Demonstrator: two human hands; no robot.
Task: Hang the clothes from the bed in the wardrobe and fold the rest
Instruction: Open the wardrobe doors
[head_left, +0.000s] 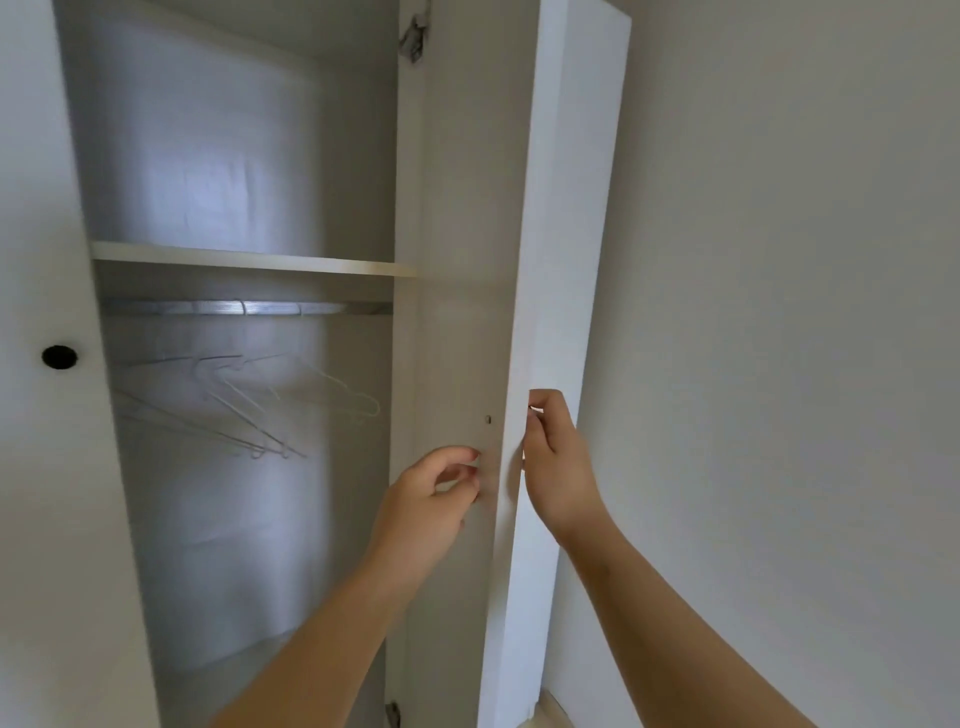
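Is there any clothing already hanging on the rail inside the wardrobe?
No, the rail carries only bare white hangers; no garment hangs from any of them.

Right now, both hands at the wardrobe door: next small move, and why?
Probably swing the right door a little wider. The right hand grips its outer edge, the left hand is at its inner face, and the empty hangers on the rail sit just inside.
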